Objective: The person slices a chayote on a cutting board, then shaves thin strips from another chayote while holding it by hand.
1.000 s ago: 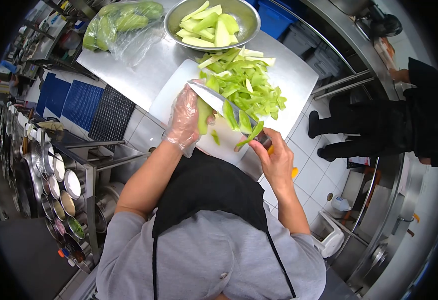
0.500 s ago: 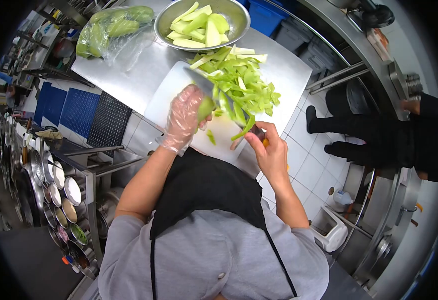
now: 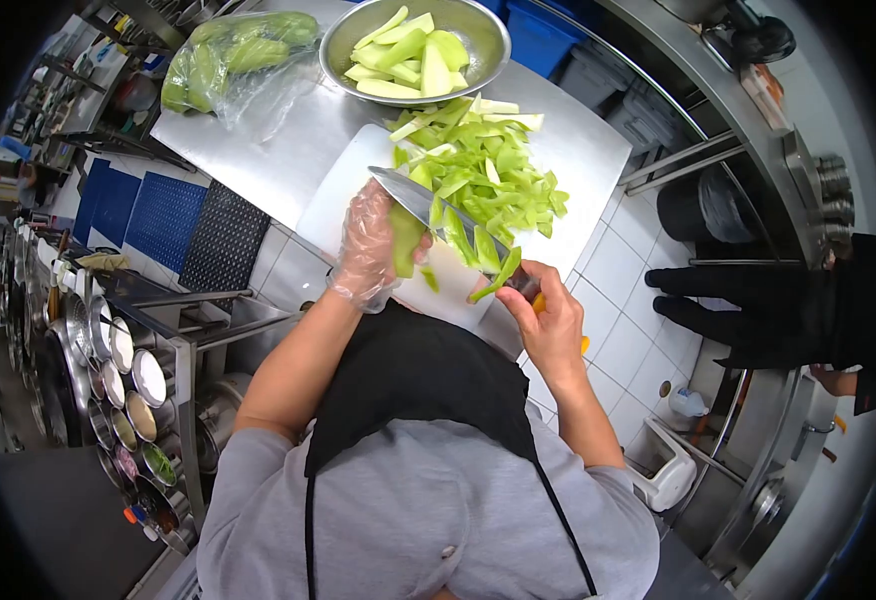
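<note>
My left hand (image 3: 364, 240), in a clear plastic glove, is closed around a pale green vegetable (image 3: 407, 242) over the white cutting board (image 3: 332, 200). In my bare right hand (image 3: 550, 328) is the handle of a broad-bladed knife (image 3: 404, 194). Its blade slants up and left, with the tip end right at the top of the vegetable. Strips of green peel (image 3: 485, 248) cling to the blade. Beyond it, a heap of peelings (image 3: 498, 170) spreads over the board's far side and the metal table. A small green scrap (image 3: 429, 279) lies on the board between my hands.
A steel bowl (image 3: 504, 48) of peeled pieces stands at the table's (image 3: 583, 145) far side. Left of it lies a plastic bag (image 3: 248, 55) of whole green vegetables. A person in black (image 3: 768, 300) stands at right near a metal counter. Small containers (image 3: 148, 377) line the left.
The knife blade has shifted onto the top of the vegetable, which shows more of its length in my left hand. The person at right has changed position.
</note>
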Action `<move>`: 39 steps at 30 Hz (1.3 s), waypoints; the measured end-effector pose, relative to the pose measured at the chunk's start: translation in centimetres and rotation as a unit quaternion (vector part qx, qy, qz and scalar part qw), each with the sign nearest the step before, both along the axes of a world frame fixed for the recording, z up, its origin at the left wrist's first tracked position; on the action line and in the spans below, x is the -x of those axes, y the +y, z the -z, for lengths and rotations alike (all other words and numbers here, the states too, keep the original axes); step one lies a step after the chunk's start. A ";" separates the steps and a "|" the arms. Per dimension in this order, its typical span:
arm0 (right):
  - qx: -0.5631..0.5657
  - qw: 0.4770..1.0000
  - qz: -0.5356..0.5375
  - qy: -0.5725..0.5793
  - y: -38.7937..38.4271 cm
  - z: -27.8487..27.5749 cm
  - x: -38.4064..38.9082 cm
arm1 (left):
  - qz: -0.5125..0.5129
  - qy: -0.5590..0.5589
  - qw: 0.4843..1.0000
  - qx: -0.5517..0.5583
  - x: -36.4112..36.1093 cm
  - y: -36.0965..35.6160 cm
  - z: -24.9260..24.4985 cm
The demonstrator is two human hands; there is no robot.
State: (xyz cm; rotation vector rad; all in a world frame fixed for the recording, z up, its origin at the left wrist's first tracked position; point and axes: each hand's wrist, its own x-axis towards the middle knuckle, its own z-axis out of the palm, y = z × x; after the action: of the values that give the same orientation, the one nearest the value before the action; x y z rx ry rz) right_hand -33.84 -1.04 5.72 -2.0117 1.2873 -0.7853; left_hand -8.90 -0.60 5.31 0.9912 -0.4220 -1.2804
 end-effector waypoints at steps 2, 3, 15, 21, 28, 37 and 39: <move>0.005 1.000 -0.001 -0.012 -0.3 0.0 -0.1 | 0.019 -0.015 1.000 0.006 -0.2 0.0 0.4; 0.007 1.000 -0.001 -0.018 -0.4 0.1 -0.1 | 0.029 -0.022 0.999 0.009 -0.3 0.1 0.5; -0.305 0.948 0.012 -0.091 -2.7 0.3 -0.4 | 0.132 -0.054 0.989 -0.026 -0.3 1.3 0.2; -0.379 0.912 0.053 -0.144 -3.1 1.2 -0.2 | 0.149 -0.051 0.988 0.001 -1.0 1.3 0.1; -0.345 0.927 0.055 -0.134 -2.8 2.5 1.0 | -0.051 0.121 0.991 -0.002 -3.4 -3.8 -0.7; -0.115 0.989 0.016 0.087 -2.8 -0.2 -0.3 | -0.066 -0.070 0.992 0.084 -8.3 -13.1 -3.3; -0.083 0.988 0.013 0.132 -3.2 -1.5 -0.8 | -0.033 -0.280 0.954 0.099 -7.5 -11.4 -2.3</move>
State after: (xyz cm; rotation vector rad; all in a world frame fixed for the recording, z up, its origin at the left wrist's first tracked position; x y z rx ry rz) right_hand -33.01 -4.29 7.21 -2.0139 1.4776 -0.4156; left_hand -1.40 -12.01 7.59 1.1781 -0.9280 -0.8604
